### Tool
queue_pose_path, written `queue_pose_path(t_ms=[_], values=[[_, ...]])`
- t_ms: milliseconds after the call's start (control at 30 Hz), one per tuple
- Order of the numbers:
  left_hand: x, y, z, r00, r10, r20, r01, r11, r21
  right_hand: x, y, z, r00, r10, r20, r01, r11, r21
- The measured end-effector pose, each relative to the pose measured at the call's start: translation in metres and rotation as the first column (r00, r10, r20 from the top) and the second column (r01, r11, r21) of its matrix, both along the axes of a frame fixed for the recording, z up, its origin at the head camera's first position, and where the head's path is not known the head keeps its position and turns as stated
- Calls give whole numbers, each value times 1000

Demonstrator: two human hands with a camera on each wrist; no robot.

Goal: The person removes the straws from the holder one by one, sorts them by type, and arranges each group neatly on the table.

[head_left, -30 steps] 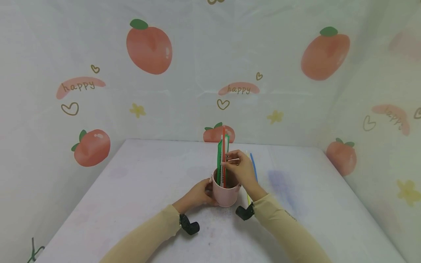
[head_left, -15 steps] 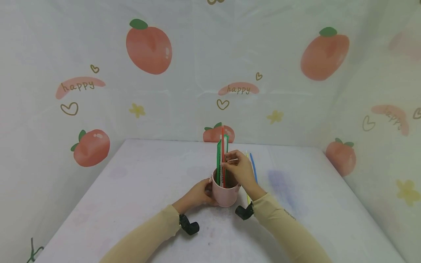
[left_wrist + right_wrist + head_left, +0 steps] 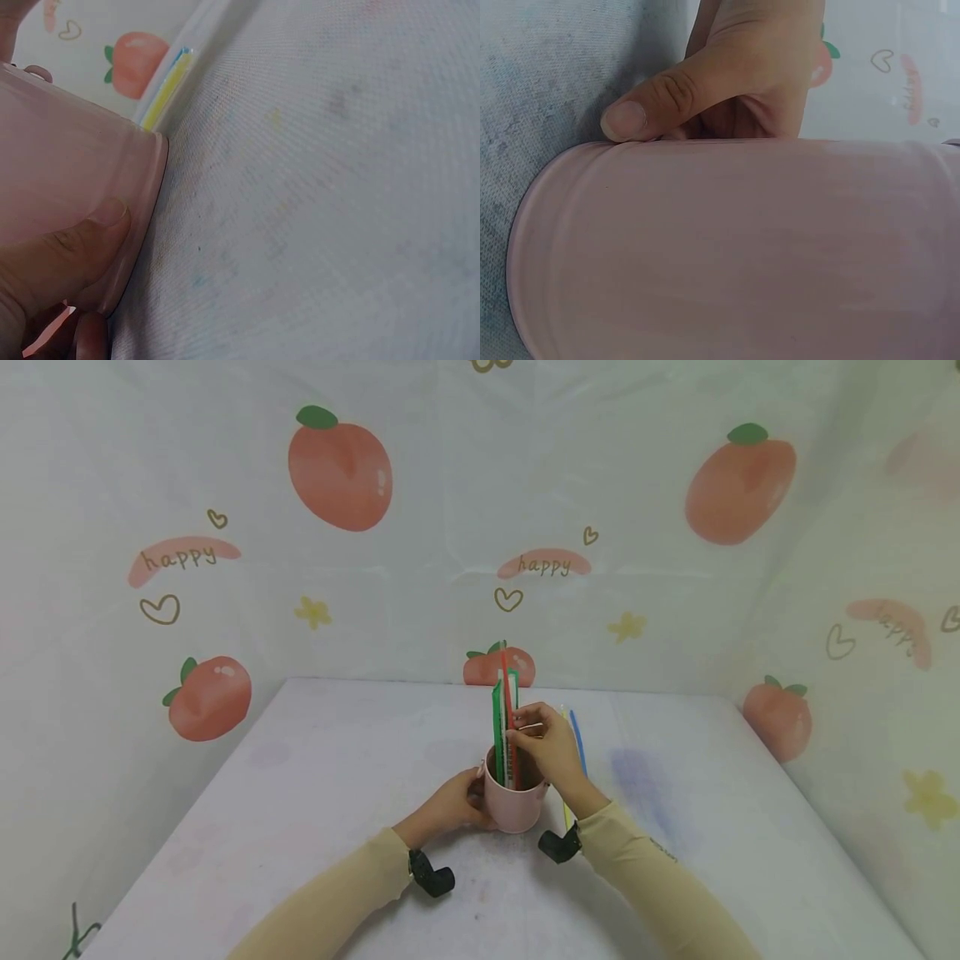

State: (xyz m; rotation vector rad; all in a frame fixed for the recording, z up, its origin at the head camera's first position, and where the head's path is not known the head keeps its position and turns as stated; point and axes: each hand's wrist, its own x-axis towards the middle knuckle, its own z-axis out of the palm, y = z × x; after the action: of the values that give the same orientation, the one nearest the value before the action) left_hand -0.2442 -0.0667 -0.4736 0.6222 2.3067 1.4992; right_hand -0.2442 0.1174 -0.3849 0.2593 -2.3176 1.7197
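Observation:
A pink cup [image 3: 514,810] stands upright on the table, and my left hand [image 3: 453,800] grips its left side. The left wrist view shows the left thumb [image 3: 71,251] pressed low on the cup wall. Over the rim, my right hand [image 3: 553,747] pinches a thin red stick [image 3: 506,681] between thumb and fingers. The stick stands in the cup with its top tilted slightly left. Beside it in the cup are slim green-and-white strips [image 3: 497,714]. Their lower ends are hidden inside. In the right wrist view the cup [image 3: 742,247] fills the foreground, with the left hand behind it.
To the right of the cup, a blue stick [image 3: 577,735] and a yellow stick [image 3: 566,814] lie on the white table [image 3: 315,793], partly covered by the right hand and wrist. A white printed backdrop [image 3: 420,602] rises behind the table.
The top of the red stick has tipped a little to the left, with the strips beside it shifting slightly. The cup and the left hand have stayed in place.

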Motion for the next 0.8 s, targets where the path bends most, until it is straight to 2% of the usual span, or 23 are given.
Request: queue_pose_path(t_ms=[233,467,633,800], values=[[1,0,1,1000,4,4,-4,1000,-5,4,4,10,1000,16,13,-15,1000,-23],[1,-1,1,1000,4,-2,-4,1000,-11,19,7,34,998,61,4,-60,993,-98],[2,-1,3,1000,12,3,-12,1000,-22,8,18,33,996,86,3,-84,977,-194],[2,-1,3,1000,13,-6,-13,999,-30,-2,29,36,998,61,-32,-66,973,-220]])
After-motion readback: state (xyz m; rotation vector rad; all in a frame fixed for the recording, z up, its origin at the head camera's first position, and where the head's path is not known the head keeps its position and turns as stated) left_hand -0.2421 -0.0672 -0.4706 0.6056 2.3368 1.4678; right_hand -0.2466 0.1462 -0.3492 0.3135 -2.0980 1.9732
